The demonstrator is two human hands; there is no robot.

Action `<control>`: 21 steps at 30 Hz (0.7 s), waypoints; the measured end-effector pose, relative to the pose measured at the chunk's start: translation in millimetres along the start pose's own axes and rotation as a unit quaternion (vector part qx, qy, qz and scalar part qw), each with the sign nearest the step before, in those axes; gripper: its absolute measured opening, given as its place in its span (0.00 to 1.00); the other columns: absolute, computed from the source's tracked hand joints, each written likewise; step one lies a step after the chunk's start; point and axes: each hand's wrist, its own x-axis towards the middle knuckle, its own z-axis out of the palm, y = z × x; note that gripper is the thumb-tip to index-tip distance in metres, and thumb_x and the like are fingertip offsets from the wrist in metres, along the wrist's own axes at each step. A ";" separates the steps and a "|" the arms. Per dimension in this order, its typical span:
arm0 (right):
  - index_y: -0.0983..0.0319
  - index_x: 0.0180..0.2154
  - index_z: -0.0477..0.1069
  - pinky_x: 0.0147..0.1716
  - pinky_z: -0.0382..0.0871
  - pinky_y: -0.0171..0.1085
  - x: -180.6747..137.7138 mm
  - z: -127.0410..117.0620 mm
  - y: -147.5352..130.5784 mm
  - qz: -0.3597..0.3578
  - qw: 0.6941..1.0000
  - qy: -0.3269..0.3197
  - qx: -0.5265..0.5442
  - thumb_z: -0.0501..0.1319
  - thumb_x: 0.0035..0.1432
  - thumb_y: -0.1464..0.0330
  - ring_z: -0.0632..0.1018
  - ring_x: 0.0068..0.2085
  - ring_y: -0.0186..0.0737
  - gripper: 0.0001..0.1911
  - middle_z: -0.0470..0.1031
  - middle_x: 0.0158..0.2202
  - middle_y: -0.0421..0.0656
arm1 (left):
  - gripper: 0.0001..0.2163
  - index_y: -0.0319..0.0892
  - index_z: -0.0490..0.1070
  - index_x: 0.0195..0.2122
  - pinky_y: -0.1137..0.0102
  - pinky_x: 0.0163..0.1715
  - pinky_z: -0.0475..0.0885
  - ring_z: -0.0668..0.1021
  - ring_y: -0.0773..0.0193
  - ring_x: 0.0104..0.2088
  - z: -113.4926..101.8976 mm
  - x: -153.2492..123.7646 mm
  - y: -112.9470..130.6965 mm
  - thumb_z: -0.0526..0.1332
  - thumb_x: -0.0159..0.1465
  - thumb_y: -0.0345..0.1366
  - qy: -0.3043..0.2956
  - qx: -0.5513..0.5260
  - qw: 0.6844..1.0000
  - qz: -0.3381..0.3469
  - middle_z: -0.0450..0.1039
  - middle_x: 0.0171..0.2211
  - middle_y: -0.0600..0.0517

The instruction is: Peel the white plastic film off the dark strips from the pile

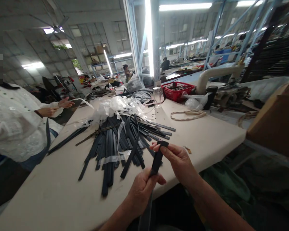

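Observation:
A dark strap (157,162) runs between my two hands near the front edge of the table. My left hand (142,189) is closed round its lower part, and the rest of the strap hangs down below that hand. Higher up, my right hand (177,157) pinches the strap's top end between thumb and fingers. Just beyond my hands lies a spread pile of similar dark straps (108,144), some crossed by pale translucent strips (113,158).
White plastic film (120,106) heaps behind the straps. A glass jar (157,98), a red basket (177,91) and a coil of cord (188,115) stand or lie farther back on the table (207,138). At left, a co-worker in a white top (16,122) holds a pale strip.

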 end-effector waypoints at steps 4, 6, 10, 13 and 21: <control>0.54 0.38 0.82 0.58 0.63 0.49 -2.1 -6.7 9.0 -0.014 0.999 0.028 0.019 0.62 0.65 0.62 0.76 0.50 0.48 0.09 0.81 0.44 0.41 | 0.16 0.40 0.75 0.31 0.69 0.38 0.68 0.75 0.62 0.33 -2.1 -12.8 -9.3 0.55 0.67 0.46 -0.018 -0.045 0.998 -0.031 0.75 0.30 0.49; 0.54 0.39 0.81 0.59 0.62 0.49 -3.2 -7.2 14.4 -0.009 0.999 0.025 0.019 0.62 0.65 0.61 0.76 0.52 0.49 0.09 0.81 0.45 0.41 | 0.17 0.39 0.73 0.31 0.71 0.31 0.67 0.73 0.65 0.26 -5.6 -16.2 -14.7 0.58 0.65 0.49 -0.024 -0.112 0.992 -0.058 0.74 0.27 0.50; 0.54 0.40 0.81 0.59 0.62 0.49 -3.2 -4.9 17.9 0.009 0.999 0.025 0.022 0.64 0.63 0.60 0.76 0.53 0.50 0.09 0.81 0.45 0.42 | 0.25 0.36 0.74 0.39 0.73 0.26 0.65 0.72 0.68 0.23 -16.1 -22.0 -19.4 0.56 0.63 0.56 -0.039 -0.211 0.974 -0.077 0.74 0.26 0.49; 0.53 0.39 0.81 0.59 0.62 0.50 -1.4 -1.0 15.2 0.013 0.999 0.024 0.029 0.65 0.62 0.59 0.76 0.51 0.50 0.09 0.81 0.44 0.42 | 0.28 0.35 0.76 0.41 0.73 0.27 0.66 0.74 0.67 0.25 -25.0 -25.8 -18.1 0.51 0.66 0.57 -0.035 -0.269 0.955 -0.118 0.75 0.29 0.46; 0.54 0.41 0.80 0.60 0.62 0.52 6.3 12.0 21.5 0.023 1.000 -0.017 0.005 0.62 0.64 0.59 0.76 0.53 0.50 0.09 0.80 0.47 0.42 | 0.23 0.36 0.78 0.41 0.73 0.32 0.69 0.74 0.66 0.29 -48.1 -31.8 -7.1 0.56 0.65 0.53 -0.025 -0.221 0.972 -0.080 0.75 0.31 0.46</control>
